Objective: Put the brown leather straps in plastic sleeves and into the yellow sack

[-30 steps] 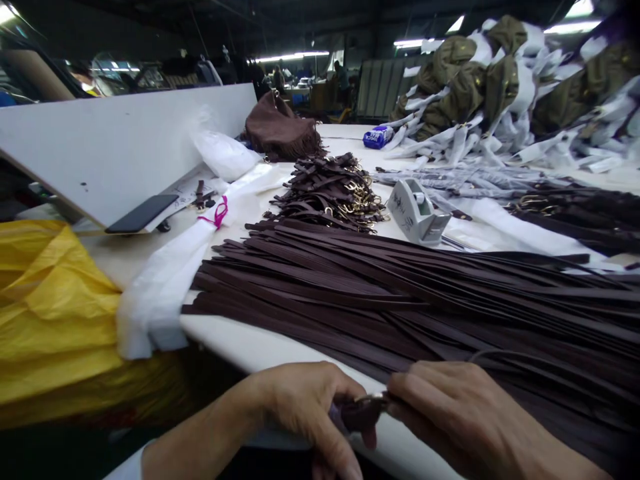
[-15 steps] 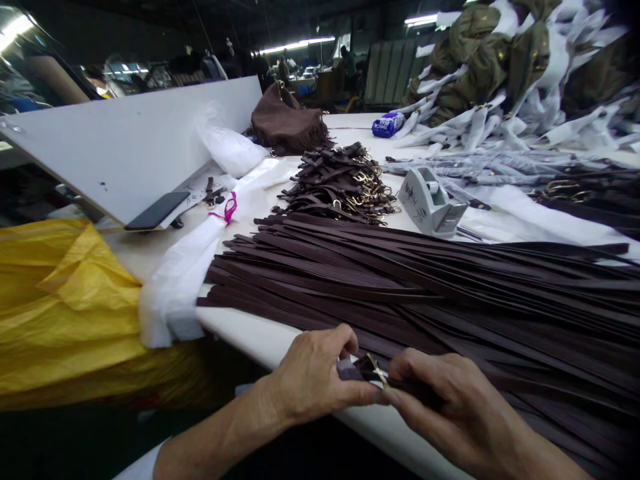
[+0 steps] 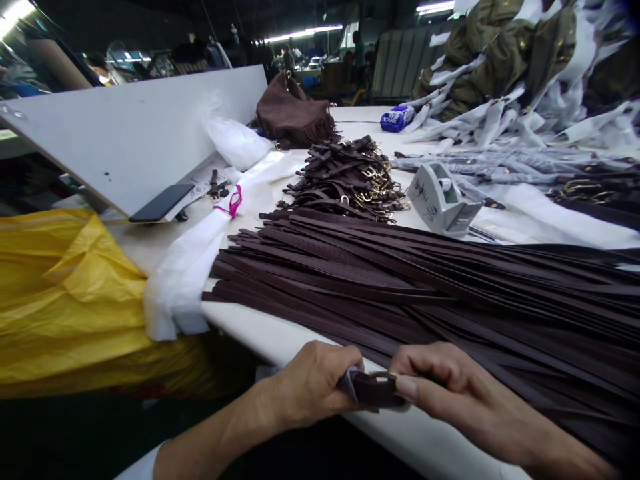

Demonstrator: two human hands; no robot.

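Brown, leather-like strap end with a pale grey wrapping [image 3: 375, 392] now curves in a shallow loop between the two hands, just over the near edge of the white tabletop [image 3: 250, 327]; a moment ago its thin gold-toned metal buckle [image 3: 383, 375] stood up more plainly between the fingers, and it has since turned to lie flatter along the band. That suggests the work in hand is still at this buckled end. The left hand [image 3: 317, 380] is closed on the wrapped part, thumb and fingers pressed together; the right hand [image 3: 440, 393] pinches the buckle's right end between thumb and forefinger, nearly closed, its other fingers curled. Whether the prong is through the strap cannot be told. Beyond the hands, long flat dark-brown straps [image 3: 350, 280] lie in a wide bundle, with a heap of short dark-brown buckled straps [image 3: 340, 177] on its far side.
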